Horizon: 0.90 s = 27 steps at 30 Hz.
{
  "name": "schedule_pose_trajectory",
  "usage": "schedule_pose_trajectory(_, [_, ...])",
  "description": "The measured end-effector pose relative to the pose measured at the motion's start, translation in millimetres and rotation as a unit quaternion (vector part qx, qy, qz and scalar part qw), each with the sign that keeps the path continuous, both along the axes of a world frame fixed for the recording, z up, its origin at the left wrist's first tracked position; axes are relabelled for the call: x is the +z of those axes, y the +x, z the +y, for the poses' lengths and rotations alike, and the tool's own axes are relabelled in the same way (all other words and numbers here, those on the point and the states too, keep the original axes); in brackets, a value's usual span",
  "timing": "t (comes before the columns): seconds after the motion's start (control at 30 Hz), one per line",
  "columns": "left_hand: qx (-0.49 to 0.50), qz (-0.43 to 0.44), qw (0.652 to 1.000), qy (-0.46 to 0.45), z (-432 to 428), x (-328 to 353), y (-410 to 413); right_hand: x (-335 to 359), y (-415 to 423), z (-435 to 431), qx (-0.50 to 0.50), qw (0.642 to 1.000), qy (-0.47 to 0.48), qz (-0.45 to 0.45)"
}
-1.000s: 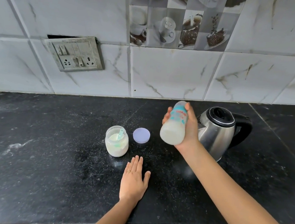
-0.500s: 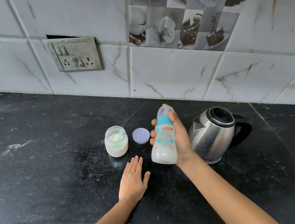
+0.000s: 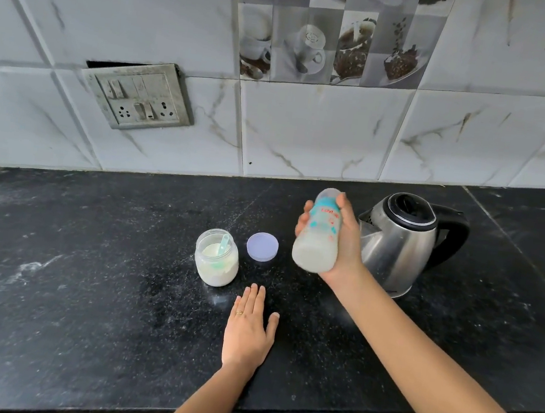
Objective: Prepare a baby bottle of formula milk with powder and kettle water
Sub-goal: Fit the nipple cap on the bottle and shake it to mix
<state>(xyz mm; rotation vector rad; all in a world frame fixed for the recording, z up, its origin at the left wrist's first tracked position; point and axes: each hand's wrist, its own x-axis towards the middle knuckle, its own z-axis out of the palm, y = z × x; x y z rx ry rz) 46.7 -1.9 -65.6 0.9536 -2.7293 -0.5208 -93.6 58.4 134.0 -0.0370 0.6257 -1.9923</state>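
My right hand (image 3: 345, 245) grips a baby bottle (image 3: 318, 238) with a teal collar and a clear cap, held in the air above the counter and tilted slightly; milky white liquid fills its lower part. Just right of it stands a steel kettle (image 3: 398, 251) with a black lid and handle. My left hand (image 3: 248, 331) lies flat on the black counter, fingers together, holding nothing. Beyond it stands an open glass jar (image 3: 215, 261) of white powder with a teal scoop inside. The jar's lilac lid (image 3: 262, 246) lies flat between jar and bottle.
The black stone counter (image 3: 85, 287) has white powder dust on its left part. A tiled wall rises behind, with a switch and socket plate (image 3: 139, 96) at the left. The counter's front edge runs just below my left wrist.
The bottle went down and left half a second ago, then back up and right to now, its tilt changing each time. My left hand has stayed flat on the counter.
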Motion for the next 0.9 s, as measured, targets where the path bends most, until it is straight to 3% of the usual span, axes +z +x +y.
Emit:
schedule_pose_trajectory(0.13, [0.000, -0.006, 1.000, -0.001, 0.1, -0.7, 0.1, -13.0, 11.3, 0.4, 0.067, 0.993, 0.009, 0.095])
schedule_pose_trajectory(0.3, [-0.004, -0.008, 1.000, -0.002, -0.4, 0.5, 0.7, 1.7, 0.4, -0.1, -0.007, 1.000, -0.011, 0.000])
schedule_pose_trajectory(0.47, [-0.002, -0.006, 1.000, 0.000, -0.1, 0.6, 0.4, -9.3, 16.1, 3.6, 0.081, 0.989, -0.021, 0.118])
schedule_pose_trajectory(0.6, [-0.006, -0.007, 1.000, 0.002, -0.9, 1.4, 1.0, 5.3, 7.4, -1.1, 0.001, 1.000, -0.006, 0.025])
schedule_pose_trajectory(0.77, [-0.005, -0.009, 1.000, 0.002, -0.1, 1.5, 1.4, -5.6, 25.9, 7.3, 0.073, 0.987, -0.033, 0.142])
schedule_pose_trajectory(0.9, [-0.007, -0.013, 1.000, 0.002, -1.0, 1.9, 0.6, 7.4, 14.0, 2.3, -0.028, 0.999, 0.001, 0.026])
